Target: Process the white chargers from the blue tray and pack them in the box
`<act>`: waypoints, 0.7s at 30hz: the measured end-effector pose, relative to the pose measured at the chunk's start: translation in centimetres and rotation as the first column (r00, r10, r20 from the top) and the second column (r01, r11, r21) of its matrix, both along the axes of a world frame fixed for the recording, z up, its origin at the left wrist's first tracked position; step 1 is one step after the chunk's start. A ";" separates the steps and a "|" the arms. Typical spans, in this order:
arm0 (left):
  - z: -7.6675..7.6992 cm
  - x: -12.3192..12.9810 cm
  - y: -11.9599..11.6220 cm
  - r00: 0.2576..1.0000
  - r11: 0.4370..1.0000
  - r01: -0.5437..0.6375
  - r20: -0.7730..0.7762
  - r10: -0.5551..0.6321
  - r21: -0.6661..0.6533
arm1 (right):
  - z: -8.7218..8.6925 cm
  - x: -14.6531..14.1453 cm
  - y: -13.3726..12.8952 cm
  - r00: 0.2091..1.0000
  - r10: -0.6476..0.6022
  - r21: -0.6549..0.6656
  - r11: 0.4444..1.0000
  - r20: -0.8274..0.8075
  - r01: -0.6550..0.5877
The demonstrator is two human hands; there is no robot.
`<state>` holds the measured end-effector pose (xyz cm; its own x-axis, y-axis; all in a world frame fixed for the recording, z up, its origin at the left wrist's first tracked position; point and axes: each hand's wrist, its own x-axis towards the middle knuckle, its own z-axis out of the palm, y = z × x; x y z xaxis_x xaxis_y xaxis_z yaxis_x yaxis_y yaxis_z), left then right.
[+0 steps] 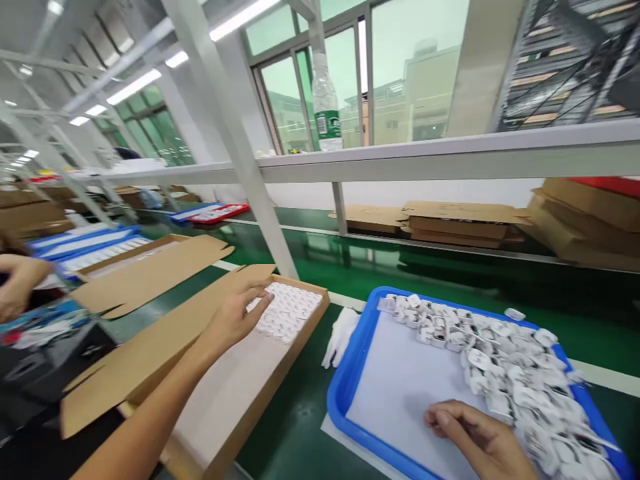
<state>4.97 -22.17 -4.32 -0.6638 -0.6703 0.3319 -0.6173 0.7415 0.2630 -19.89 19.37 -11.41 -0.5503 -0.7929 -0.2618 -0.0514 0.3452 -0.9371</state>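
My left hand point(243, 312) reaches over the open cardboard box point(295, 363). Its thumb and fingers are stretched out at the edge of a layer of small white pieces with fine markings point(290, 308), packed at the box's far end. The nearer part of the box shows a bare pale lining. Over the blue tray point(345, 400) is my right hand point(480, 437), its fingers curled in and thumb pressed against them; whether anything is inside is hidden. Beside it, many small white plastic parts with short cables point(500, 367) are heaped along the tray's far and right sides.
A white glove point(343, 337) lies between box and tray. Another open cardboard box point(150, 273) stands farther left, near another person's hand point(23, 283). Above runs a white shelf point(425, 157) with a plastic bottle point(326, 107); a slanting post point(240, 147) rises behind the box.
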 end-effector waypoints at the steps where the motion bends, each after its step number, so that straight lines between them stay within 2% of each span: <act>1: 0.8 -1.7 1.0 0.996 0.996 0.088 -0.023 -0.087 0.022 | 0.3 0.1 -0.1 1.000 -0.002 -0.036 0.999 -0.022 0.001; 3: 1.7 -5.4 3.3 0.951 0.947 0.308 -0.057 -0.304 0.087 | 0.5 0.3 -0.3 0.999 -0.003 -0.096 0.995 -0.045 -0.002; 5: 1.6 -9.4 5.7 0.876 0.858 0.479 -0.039 -0.481 0.183 | 0.4 0.6 -0.4 0.998 -0.008 -0.138 0.990 -0.057 0.000; 6: 1.2 -11.5 6.9 0.846 0.822 0.518 -0.005 -0.532 0.235 | 0.3 0.7 -0.4 0.998 -0.014 -0.162 0.987 -0.057 0.005; 8: -0.2 -15.6 8.9 0.818 0.792 0.539 0.049 -0.574 0.286 | -0.1 0.8 -0.6 0.998 -0.032 -0.211 0.977 -0.048 0.021; 11: -2.8 -20.7 10.7 0.828 0.803 0.513 0.072 -0.556 0.305 | -0.5 0.7 -0.9 0.998 -0.057 -0.268 0.962 -0.028 0.047; 14: -4.8 -24.0 11.1 0.861 0.817 0.463 0.043 -0.506 0.344 | -0.5 0.6 -1.1 0.998 -0.058 -0.286 0.957 -0.021 0.049; 17: -5.4 -25.1 10.6 0.894 0.804 0.420 -0.040 -0.446 0.421 | -0.3 0.6 -1.2 0.998 -0.051 -0.278 0.960 -0.019 0.044; 19: -5.2 -24.6 10.3 0.909 0.775 0.407 -0.133 -0.394 0.484 | -0.2 0.7 -1.3 0.998 -0.061 -0.274 0.960 -0.012 0.055; 21: -4.5 -23.4 10.3 0.906 0.723 0.423 -0.251 -0.341 0.546 | -0.2 0.7 -1.4 0.997 -0.076 -0.291 0.954 0.002 0.073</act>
